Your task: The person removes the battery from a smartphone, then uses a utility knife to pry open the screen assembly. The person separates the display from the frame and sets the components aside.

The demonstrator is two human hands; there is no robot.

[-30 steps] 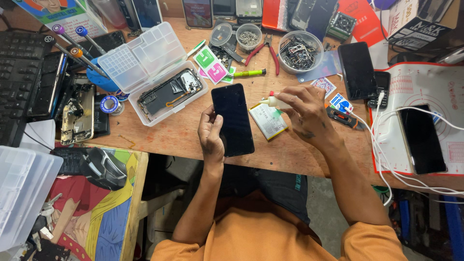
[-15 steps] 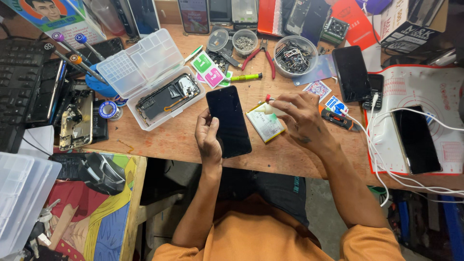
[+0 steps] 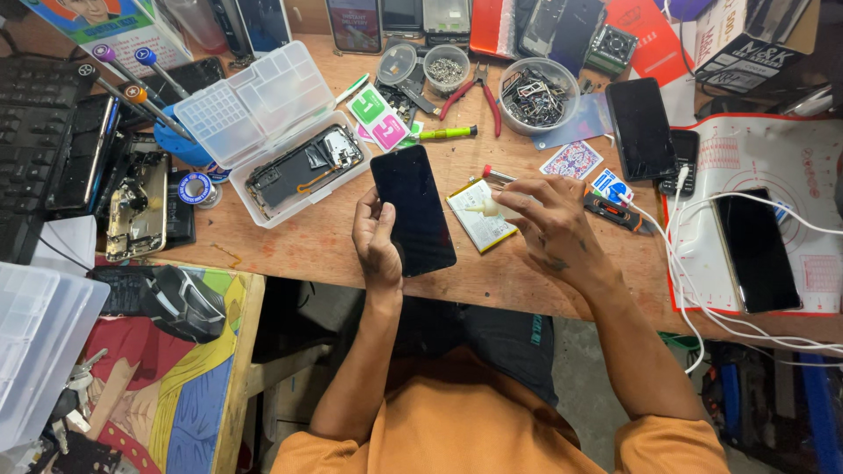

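Note:
My left hand [image 3: 376, 239] grips a black phone screen panel [image 3: 413, 209] by its left edge, glass up, above the wooden desk [image 3: 307, 237]. Just right of it, my right hand [image 3: 551, 221] holds a small whitish piece [image 3: 483, 208] between thumb and fingers, over a flat pale battery [image 3: 479, 219] lying on the desk. A thin red-tipped tool [image 3: 497, 175] pokes out behind the right hand's fingers.
An open clear plastic case [image 3: 263, 132] holds an opened phone body [image 3: 299, 167]. Red pliers [image 3: 479, 96], bowls of small parts [image 3: 537, 95], a green marker [image 3: 443, 133], screwdrivers [image 3: 145, 83], several phones and white cables [image 3: 694, 228] on a red-edged mat [image 3: 803, 263] crowd the desk. A keyboard [image 3: 31, 132] lies left.
The view has shifted slightly. My left hand has tilted the screen panel a little; my right hand has drawn back toward me, now pinching the small whitish piece over the battery.

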